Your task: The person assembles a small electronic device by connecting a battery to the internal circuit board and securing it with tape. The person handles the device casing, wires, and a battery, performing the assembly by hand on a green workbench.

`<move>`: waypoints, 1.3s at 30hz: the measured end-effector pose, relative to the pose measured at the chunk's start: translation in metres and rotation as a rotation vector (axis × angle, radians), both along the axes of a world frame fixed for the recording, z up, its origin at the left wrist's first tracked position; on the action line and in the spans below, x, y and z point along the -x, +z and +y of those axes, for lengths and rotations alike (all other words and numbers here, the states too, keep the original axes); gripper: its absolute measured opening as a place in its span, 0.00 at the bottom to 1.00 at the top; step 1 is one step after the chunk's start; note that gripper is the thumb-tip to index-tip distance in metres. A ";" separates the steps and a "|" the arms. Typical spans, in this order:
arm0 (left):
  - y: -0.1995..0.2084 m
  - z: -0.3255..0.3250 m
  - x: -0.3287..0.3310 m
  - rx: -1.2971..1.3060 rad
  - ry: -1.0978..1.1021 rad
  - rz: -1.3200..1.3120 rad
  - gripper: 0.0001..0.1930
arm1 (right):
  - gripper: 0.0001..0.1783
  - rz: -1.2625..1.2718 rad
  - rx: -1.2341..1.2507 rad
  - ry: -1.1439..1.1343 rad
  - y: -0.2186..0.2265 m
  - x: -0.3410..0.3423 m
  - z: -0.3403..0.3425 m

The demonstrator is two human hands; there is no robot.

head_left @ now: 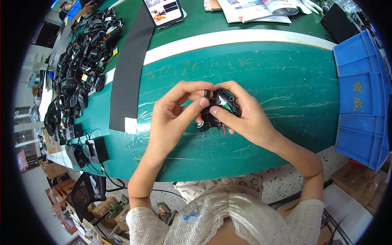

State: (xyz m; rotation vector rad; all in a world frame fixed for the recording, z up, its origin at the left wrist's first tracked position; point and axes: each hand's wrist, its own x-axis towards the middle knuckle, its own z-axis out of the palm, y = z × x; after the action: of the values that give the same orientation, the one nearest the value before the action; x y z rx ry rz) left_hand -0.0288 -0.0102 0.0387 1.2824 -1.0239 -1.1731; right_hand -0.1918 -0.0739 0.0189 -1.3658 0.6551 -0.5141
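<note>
Above the green table, my right hand (250, 116) is closed around a glossy black plastic housing (223, 97) with a small green circuit board and thin red and black wires showing. Its thumb presses near the board. My left hand (173, 110) pinches a small black part (207, 94) between thumb and forefinger, right beside the housing. Just below the fingertips sits another black curved piece (210, 122), with a red wire looping out next to it. The fingers hide how these parts join.
A large heap of black wired units (83, 61) covers the left side, beside a dark grey strip (131, 69). A phone (163, 12) and printed booklets (257, 10) lie at the far edge. Blue bins (359, 98) stand at right; a black box with cables (96, 150) is near left.
</note>
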 end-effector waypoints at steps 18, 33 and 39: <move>-0.006 0.006 0.010 0.344 0.151 -0.405 0.13 | 0.21 -0.198 -0.151 0.069 -0.001 -0.002 0.001; 0.000 0.005 0.006 0.444 0.160 -0.722 0.14 | 0.29 -0.305 -0.081 0.103 -0.002 -0.002 0.005; 0.001 0.008 0.007 0.371 0.175 -0.649 0.14 | 0.29 -0.291 -0.056 0.068 -0.001 -0.003 0.005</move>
State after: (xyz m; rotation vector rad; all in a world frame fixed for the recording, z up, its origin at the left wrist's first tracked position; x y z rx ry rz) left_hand -0.0355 -0.0026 0.0392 1.4396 -1.4770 -0.3947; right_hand -0.1889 -0.0688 0.0176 -1.2261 0.3816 -0.6206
